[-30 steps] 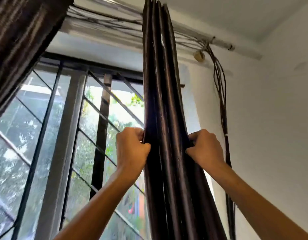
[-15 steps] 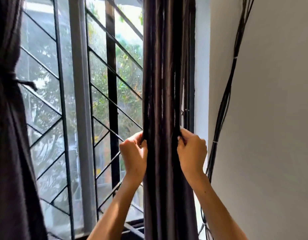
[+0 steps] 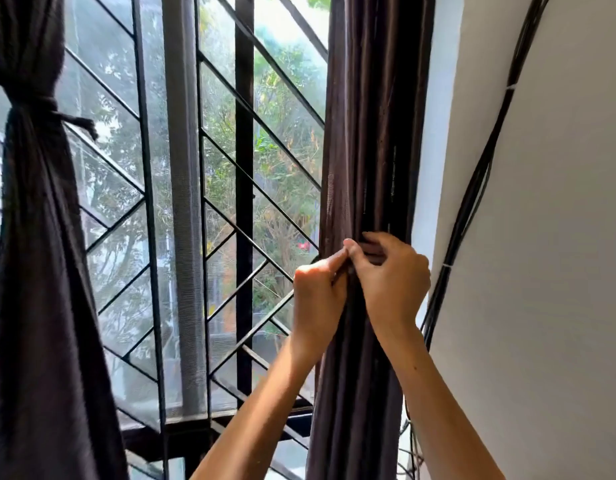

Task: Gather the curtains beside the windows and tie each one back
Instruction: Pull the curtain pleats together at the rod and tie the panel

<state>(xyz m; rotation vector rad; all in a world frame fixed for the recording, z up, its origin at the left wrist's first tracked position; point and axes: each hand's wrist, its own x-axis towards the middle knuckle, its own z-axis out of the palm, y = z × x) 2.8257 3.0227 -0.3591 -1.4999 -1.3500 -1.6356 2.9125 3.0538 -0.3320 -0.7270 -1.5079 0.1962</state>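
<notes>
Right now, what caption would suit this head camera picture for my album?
Both hands, left and right, bunch the right curtain beside the barred window; the left curtain is already tied.

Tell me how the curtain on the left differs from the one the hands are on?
The left curtain is cinched by a knotted tie; the right curtain has none. The left one hangs untouched; the left hand and right hand grip the right one together. Both are dark brown, beside the same barred window.
</notes>
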